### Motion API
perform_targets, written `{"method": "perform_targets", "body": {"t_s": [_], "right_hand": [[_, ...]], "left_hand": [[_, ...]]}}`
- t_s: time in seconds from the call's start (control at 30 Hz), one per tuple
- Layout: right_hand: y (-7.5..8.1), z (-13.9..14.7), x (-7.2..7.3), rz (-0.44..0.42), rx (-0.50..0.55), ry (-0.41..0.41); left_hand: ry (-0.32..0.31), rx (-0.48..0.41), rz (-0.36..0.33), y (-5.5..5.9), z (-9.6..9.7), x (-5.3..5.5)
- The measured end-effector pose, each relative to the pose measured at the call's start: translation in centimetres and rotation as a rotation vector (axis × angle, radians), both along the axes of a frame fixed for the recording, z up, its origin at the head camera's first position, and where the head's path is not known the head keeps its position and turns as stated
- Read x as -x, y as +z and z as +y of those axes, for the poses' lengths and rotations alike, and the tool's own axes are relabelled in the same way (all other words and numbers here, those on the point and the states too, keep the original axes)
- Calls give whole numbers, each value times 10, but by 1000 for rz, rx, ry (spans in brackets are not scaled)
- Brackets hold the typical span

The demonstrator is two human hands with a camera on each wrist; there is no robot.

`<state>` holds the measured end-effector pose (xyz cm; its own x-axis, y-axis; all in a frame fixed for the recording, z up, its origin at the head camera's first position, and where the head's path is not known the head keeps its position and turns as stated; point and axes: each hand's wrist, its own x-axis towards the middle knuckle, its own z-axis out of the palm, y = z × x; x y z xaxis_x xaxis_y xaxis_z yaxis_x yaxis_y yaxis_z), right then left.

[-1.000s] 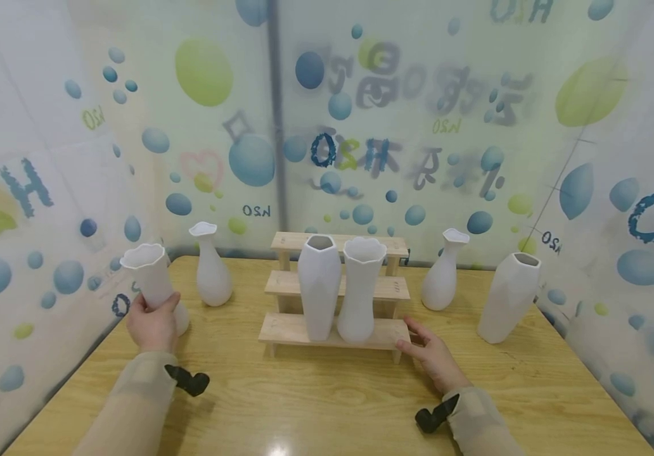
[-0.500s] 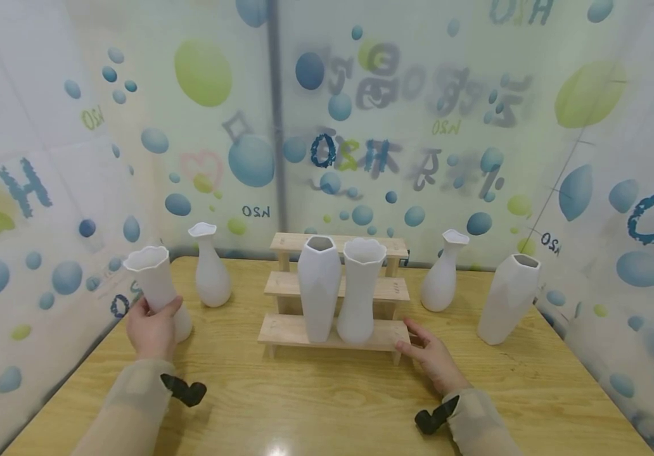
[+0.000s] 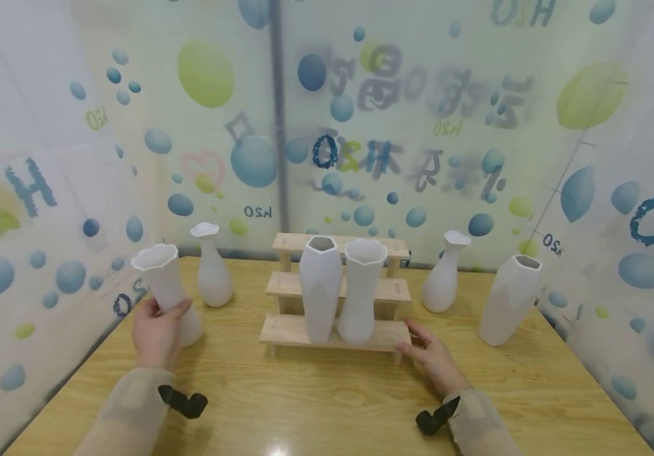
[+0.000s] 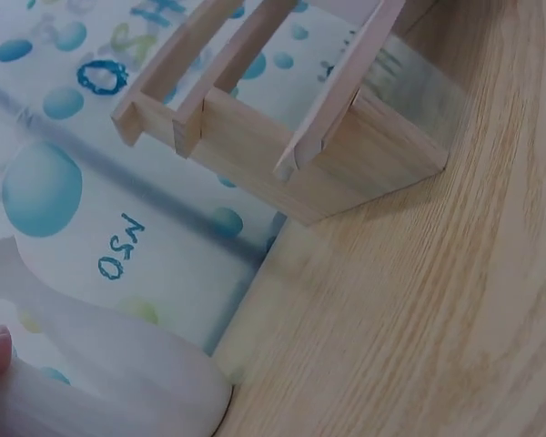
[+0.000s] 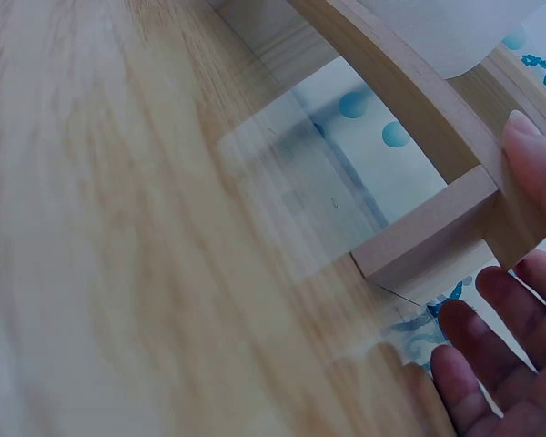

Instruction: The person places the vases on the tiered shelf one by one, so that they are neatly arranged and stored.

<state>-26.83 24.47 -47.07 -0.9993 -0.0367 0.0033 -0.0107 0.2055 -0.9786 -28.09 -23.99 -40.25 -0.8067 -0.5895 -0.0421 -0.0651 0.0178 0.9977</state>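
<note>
At the left of the table, my left hand [image 3: 156, 334] grips a white vase with a wavy rim [image 3: 161, 273] round its side. Whether its base touches the table I cannot tell. Behind it stands a narrow-necked white vase [image 3: 214, 278], also visible in the left wrist view [image 4: 136, 364]. My right hand [image 3: 434, 358] pinches the right end of a three-step wooden stand [image 3: 281, 329]; in the right wrist view its thumb [image 5: 532, 155] lies on the bottom board. On that board, a faceted white vase [image 3: 320, 291] and a second wavy-rimmed vase [image 3: 363, 294] stand side by side.
Right of the stand are another narrow-necked white vase [image 3: 441, 278] and a faceted white vase [image 3: 509, 304]. A printed curtain [image 3: 236, 95] surrounds the wooden table [image 3: 315, 405] at the back and sides.
My left hand has moved the wavy-rimmed vase a little to the right and nearer. My right hand stays at the stand's end, and the other vases have not moved.
</note>
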Motion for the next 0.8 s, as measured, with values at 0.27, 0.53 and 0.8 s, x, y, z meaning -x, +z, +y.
{"method": "perform_targets", "body": {"t_s": [0.27, 0.53, 0.8], "right_hand": [[-2, 1, -1, -9, -10, -4], [0, 1, -1, -11, -4, 1], [1, 0, -1, -5, -15, 2]], "left_hand": [[-113, -10, 28, 17, 19, -8], [-265, 4, 62, 42, 43, -16], [-390, 43, 78, 60, 66, -14]]}}
